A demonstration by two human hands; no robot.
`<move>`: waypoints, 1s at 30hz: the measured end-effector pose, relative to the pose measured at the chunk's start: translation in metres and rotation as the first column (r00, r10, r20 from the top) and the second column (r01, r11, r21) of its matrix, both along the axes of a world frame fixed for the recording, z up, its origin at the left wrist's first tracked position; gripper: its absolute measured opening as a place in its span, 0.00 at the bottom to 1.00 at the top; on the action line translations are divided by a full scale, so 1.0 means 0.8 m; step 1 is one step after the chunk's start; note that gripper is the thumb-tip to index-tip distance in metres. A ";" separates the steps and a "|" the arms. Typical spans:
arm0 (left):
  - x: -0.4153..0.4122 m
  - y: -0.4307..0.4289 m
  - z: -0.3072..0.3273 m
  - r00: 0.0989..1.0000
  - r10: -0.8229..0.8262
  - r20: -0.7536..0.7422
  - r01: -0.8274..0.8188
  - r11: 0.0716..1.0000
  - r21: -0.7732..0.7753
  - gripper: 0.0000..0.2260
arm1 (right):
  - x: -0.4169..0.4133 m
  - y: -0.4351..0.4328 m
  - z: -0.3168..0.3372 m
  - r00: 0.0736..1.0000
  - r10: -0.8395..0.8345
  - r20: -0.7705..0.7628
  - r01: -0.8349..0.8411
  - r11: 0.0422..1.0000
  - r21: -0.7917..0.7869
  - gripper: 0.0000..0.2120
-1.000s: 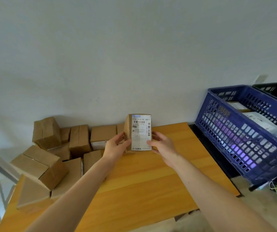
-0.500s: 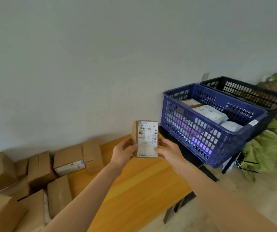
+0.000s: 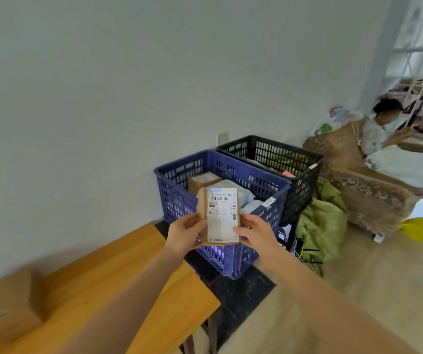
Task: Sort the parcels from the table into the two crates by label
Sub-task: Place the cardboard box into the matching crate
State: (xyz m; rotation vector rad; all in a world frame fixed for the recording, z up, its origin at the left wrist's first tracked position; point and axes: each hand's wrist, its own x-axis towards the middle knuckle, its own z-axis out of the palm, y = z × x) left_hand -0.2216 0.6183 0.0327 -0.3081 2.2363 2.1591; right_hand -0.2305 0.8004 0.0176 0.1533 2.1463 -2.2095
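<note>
A small brown cardboard parcel with a white shipping label facing me is held upright between both hands. My left hand grips its left edge and my right hand grips its right edge. The parcel hangs in front of the near rim of the blue crate, which holds a brown box and white soft parcels. Behind it stands the black crate with a few items inside. The wooden table lies at the lower left.
One cardboard box sits on the table's left end. A dark low stand carries the blue crate. Green bags lie right of the crates. A person sits in a patterned armchair at far right.
My view has swung right, away from the parcel pile toward the crates. Both hands have carried the labelled parcel off the table to the front of the blue crate.
</note>
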 end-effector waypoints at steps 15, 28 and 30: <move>-0.128 0.266 -0.002 0.993 -0.114 -0.019 0.112 0.991 -0.073 0.16 | -0.098 0.261 -0.003 0.992 -0.125 0.012 0.126 0.988 -0.088 0.19; -0.380 0.409 -0.016 0.970 -0.218 -0.105 0.214 0.976 -0.043 0.19 | -0.334 0.410 0.019 0.971 -0.232 0.053 0.236 0.966 -0.104 0.17; -0.420 0.419 -0.011 0.974 -0.207 -0.096 0.206 0.978 -0.020 0.18 | -0.375 0.423 0.024 0.975 -0.219 0.046 0.222 0.972 -0.080 0.18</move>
